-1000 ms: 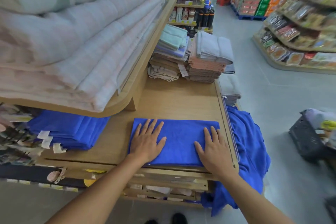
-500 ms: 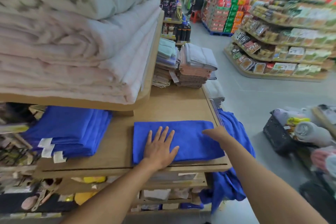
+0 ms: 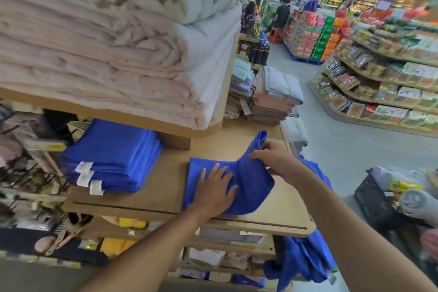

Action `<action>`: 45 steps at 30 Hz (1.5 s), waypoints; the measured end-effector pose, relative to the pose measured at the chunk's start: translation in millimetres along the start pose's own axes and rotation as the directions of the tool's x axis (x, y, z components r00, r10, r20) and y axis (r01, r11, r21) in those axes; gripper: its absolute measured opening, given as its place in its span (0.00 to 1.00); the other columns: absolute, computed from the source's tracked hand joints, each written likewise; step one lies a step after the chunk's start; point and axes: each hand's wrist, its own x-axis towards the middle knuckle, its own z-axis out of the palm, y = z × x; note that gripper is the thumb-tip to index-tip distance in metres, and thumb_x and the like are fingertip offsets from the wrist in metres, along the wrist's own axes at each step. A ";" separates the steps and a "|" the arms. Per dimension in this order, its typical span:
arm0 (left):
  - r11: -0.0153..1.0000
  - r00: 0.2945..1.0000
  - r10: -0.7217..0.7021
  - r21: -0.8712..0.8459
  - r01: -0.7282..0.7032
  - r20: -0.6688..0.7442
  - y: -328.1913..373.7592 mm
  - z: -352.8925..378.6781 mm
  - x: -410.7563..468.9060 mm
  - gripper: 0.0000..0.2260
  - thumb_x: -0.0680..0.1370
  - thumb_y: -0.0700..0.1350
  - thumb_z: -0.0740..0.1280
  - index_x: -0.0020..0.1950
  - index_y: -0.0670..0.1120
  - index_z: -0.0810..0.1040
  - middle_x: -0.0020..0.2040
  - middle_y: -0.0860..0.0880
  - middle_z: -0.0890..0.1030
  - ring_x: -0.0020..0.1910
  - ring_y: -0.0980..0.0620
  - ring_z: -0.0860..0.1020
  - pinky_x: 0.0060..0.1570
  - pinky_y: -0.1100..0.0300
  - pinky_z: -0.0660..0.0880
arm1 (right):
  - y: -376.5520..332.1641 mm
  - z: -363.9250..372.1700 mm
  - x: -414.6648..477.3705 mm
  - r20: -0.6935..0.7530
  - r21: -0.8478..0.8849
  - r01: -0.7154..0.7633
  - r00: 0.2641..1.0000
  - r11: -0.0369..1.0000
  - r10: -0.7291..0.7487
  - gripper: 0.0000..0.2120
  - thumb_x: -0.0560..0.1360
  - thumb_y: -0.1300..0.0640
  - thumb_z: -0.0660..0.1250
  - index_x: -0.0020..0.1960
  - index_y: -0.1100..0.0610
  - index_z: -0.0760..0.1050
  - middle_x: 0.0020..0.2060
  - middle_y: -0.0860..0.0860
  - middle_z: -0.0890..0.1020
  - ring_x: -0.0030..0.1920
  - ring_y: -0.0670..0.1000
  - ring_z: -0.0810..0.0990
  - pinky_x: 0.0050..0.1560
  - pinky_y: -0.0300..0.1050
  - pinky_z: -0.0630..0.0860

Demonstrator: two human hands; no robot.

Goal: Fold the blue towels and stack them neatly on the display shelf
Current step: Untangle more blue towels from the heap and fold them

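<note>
A blue towel (image 3: pixel 251 187) lies on the wooden display shelf (image 3: pixel 166 187) in front of me. My left hand (image 3: pixel 214 191) presses flat on its left half with spread fingers. My right hand (image 3: pixel 276 160) grips the towel's right end and holds it lifted above the shelf, so that end stands up in a fold. A stack of folded blue towels (image 3: pixel 113 156) with white tags sits to the left under the upper shelf. Unfolded blue towels (image 3: pixel 305 258) hang over the shelf's right edge.
Thick pink and cream blankets (image 3: pixel 113 54) fill the upper shelf. Folded grey, pink and brown towels (image 3: pixel 272 97) are stacked at the back. A black basket (image 3: pixel 374 197) with rolled towels stands on the floor at right. People stand far down the aisle.
My right hand has taken hold of the towel's right end and raised it off the shelf. My left hand stays pressed on the towel. The view has tilted up and left.
</note>
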 end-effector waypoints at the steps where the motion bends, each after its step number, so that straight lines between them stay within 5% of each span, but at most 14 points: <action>1: 0.995 0.993 -0.031 -0.096 0.020 -0.117 -7.3 -6.6 -3.3 0.21 0.84 0.56 0.54 0.74 0.52 0.70 0.78 0.52 0.66 0.80 0.50 0.56 0.79 0.46 0.52 | -8.1 12.0 1.0 -0.005 -0.059 0.018 1.000 0.998 -0.019 0.11 0.75 0.57 0.72 0.56 0.56 0.77 0.48 0.53 0.84 0.47 0.51 0.84 0.39 0.44 0.81; 3: 0.912 0.946 -0.196 -0.403 0.079 -0.259 -25.1 -18.7 -13.0 0.16 0.84 0.49 0.57 0.70 0.50 0.75 0.72 0.51 0.73 0.75 0.50 0.65 0.76 0.55 0.59 | -20.2 37.6 5.8 0.021 -0.163 0.058 0.998 0.985 -0.055 0.10 0.73 0.56 0.72 0.51 0.57 0.75 0.43 0.53 0.81 0.39 0.51 0.80 0.32 0.40 0.76; 6: 0.453 0.843 -0.532 -0.868 0.203 -0.081 -48.1 -29.6 -25.9 0.12 0.85 0.42 0.57 0.64 0.47 0.77 0.64 0.47 0.79 0.66 0.46 0.75 0.70 0.51 0.69 | -30.2 84.0 15.7 0.118 -0.286 0.131 0.988 0.949 -0.101 0.10 0.71 0.57 0.69 0.41 0.56 0.68 0.34 0.55 0.69 0.32 0.54 0.68 0.30 0.41 0.68; 9: 0.115 0.786 -0.611 -0.972 0.203 0.092 -60.3 -32.7 -30.2 0.14 0.86 0.38 0.54 0.64 0.37 0.78 0.64 0.39 0.80 0.66 0.41 0.77 0.71 0.45 0.70 | -23.1 132.6 27.2 0.150 -0.444 0.197 0.978 0.874 -0.144 0.15 0.72 0.55 0.67 0.33 0.56 0.64 0.25 0.51 0.68 0.25 0.53 0.68 0.28 0.39 0.65; 12: -0.035 0.776 -0.594 -0.971 0.238 0.212 -65.6 -35.9 -33.2 0.15 0.87 0.43 0.55 0.66 0.40 0.76 0.66 0.42 0.79 0.62 0.48 0.79 0.68 0.52 0.73 | -2.3 152.9 34.2 0.190 -0.370 0.131 0.980 0.920 -0.063 0.12 0.76 0.50 0.65 0.37 0.54 0.72 0.29 0.50 0.78 0.28 0.51 0.77 0.27 0.37 0.71; 15: 0.136 0.797 -0.577 -0.942 0.306 0.176 -69.8 -32.8 -32.5 0.15 0.85 0.41 0.59 0.70 0.39 0.73 0.69 0.43 0.77 0.68 0.48 0.75 0.70 0.55 0.69 | 22.1 128.3 38.0 -0.017 -0.390 0.123 0.990 0.913 -0.140 0.07 0.74 0.51 0.64 0.48 0.52 0.78 0.37 0.49 0.82 0.38 0.53 0.81 0.38 0.43 0.76; 18: 0.287 0.839 -0.534 -0.912 0.295 0.103 -67.4 -27.5 -31.5 0.19 0.81 0.32 0.63 0.73 0.35 0.69 0.69 0.41 0.74 0.67 0.51 0.72 0.59 0.70 0.69 | 53.3 97.7 40.7 -0.215 -0.435 0.058 0.962 0.899 -0.167 0.22 0.73 0.51 0.68 0.65 0.57 0.73 0.55 0.56 0.79 0.55 0.60 0.80 0.47 0.46 0.71; 21: 0.358 0.859 -0.504 -0.883 0.304 0.091 -65.1 -25.5 -34.0 0.23 0.79 0.29 0.64 0.73 0.37 0.68 0.69 0.42 0.74 0.65 0.54 0.71 0.62 0.68 0.68 | 70.5 92.5 38.2 -0.143 -0.269 -0.098 0.988 0.958 0.061 0.29 0.73 0.50 0.71 0.69 0.61 0.68 0.56 0.56 0.79 0.52 0.58 0.79 0.47 0.48 0.74; 24: 0.385 0.862 -0.498 -0.867 0.317 0.095 -66.6 -25.3 -34.7 0.24 0.78 0.28 0.64 0.73 0.39 0.68 0.70 0.43 0.74 0.66 0.55 0.71 0.66 0.63 0.67 | 73.9 96.3 34.2 0.022 0.069 -0.199 0.980 0.978 0.198 0.23 0.72 0.49 0.76 0.60 0.60 0.75 0.54 0.55 0.83 0.48 0.54 0.82 0.42 0.46 0.77; 31: 0.296 0.848 -0.518 -0.906 0.302 0.114 -65.5 -38.0 -40.9 0.24 0.77 0.38 0.72 0.72 0.44 0.71 0.66 0.49 0.77 0.67 0.51 0.75 0.65 0.60 0.72 | 62.3 102.2 11.7 0.083 0.323 -0.008 0.996 0.946 -0.020 0.17 0.70 0.62 0.76 0.58 0.61 0.80 0.50 0.58 0.87 0.52 0.60 0.86 0.57 0.61 0.82; 34: 0.045 0.851 -0.481 -0.963 0.265 0.212 -59.1 -59.2 -51.2 0.22 0.75 0.52 0.76 0.67 0.51 0.75 0.64 0.53 0.81 0.63 0.57 0.79 0.52 0.68 0.76 | 50.6 94.8 -5.8 0.149 0.366 0.066 0.981 0.928 -0.128 0.17 0.70 0.63 0.77 0.58 0.57 0.80 0.52 0.57 0.87 0.52 0.59 0.87 0.52 0.57 0.83; 37: -0.170 0.889 -0.262 -0.925 0.341 0.376 -60.5 -81.6 -64.1 0.27 0.71 0.69 0.71 0.63 0.54 0.82 0.62 0.51 0.84 0.59 0.55 0.82 0.51 0.61 0.77 | 32.1 80.2 -20.6 0.252 0.424 0.063 0.950 0.903 -0.184 0.23 0.65 0.59 0.80 0.59 0.54 0.81 0.54 0.55 0.87 0.53 0.58 0.87 0.45 0.50 0.84; 42: -0.194 0.915 -0.209 -0.932 0.306 0.344 -73.6 -117.5 -76.5 0.16 0.76 0.61 0.70 0.60 0.56 0.85 0.63 0.51 0.83 0.62 0.52 0.81 0.55 0.58 0.79 | 4.1 78.8 -25.7 0.316 0.482 -0.013 0.935 0.876 -0.160 0.24 0.67 0.59 0.80 0.61 0.53 0.80 0.56 0.54 0.87 0.54 0.57 0.87 0.43 0.49 0.84; 45: -0.015 0.900 -0.383 -0.976 0.219 0.208 -81.7 -148.5 -85.5 0.09 0.78 0.51 0.72 0.56 0.51 0.83 0.54 0.52 0.86 0.53 0.52 0.85 0.48 0.60 0.81 | -12.4 93.3 -25.9 0.420 0.485 -0.092 0.897 0.869 -0.140 0.23 0.68 0.58 0.78 0.62 0.51 0.81 0.57 0.53 0.86 0.54 0.57 0.87 0.42 0.50 0.84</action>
